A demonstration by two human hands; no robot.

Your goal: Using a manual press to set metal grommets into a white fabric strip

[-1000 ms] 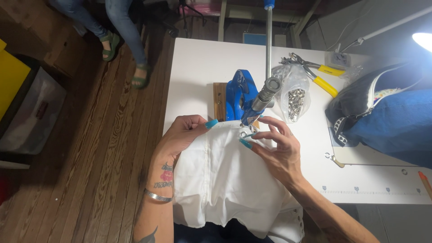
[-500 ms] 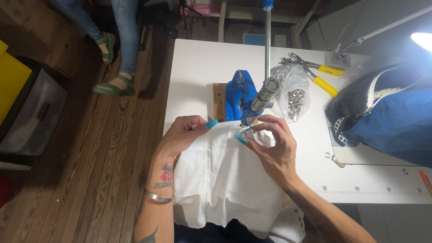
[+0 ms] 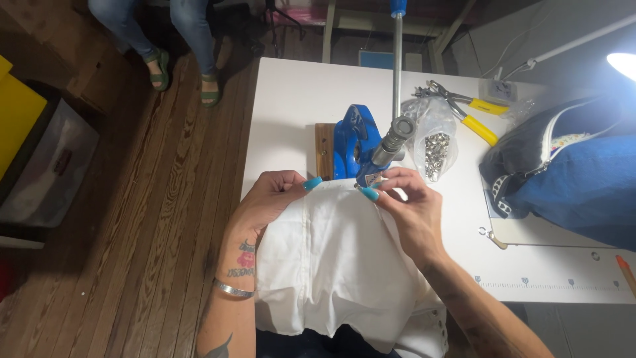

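Right hand (image 3: 409, 207) is sitting right under the head of the blue press (image 3: 354, 147), fingers bunched tight and pinching something tiny at the die. It's too small to tell what the bit is, but the fingertips (image 3: 371, 193) with the teal nails are closing around it just at the top edge of the white garment (image 3: 331, 265).

Left hand (image 3: 268, 201) is lying on the left side of that same fabric, fingers curled and gripping the cloth, thumb pointing toward the press. There's a silver bangle (image 3: 232, 289) riding on that wrist.

The garment is draping off the near edge of the white table (image 3: 291, 106) toward the person's lap, with its top edge tucked up against the base of the press. The press is standing on a small wooden block (image 3: 324, 150), and its long metal handle (image 3: 397, 73) with a blue tip is sticking straight up.

Just right of the press a clear plastic bag of small metal snaps (image 3: 437, 146) is lying, and behind that a pair of yellow-handled pliers (image 3: 467, 109). Further right a big dark blue bag (image 3: 570, 179) is taking up the table edge, under a bright lamp (image 3: 623, 63).

Off to the left, on the wooden floor (image 3: 132, 199), another person's legs in jeans and green sandals (image 3: 185, 73) are showing.
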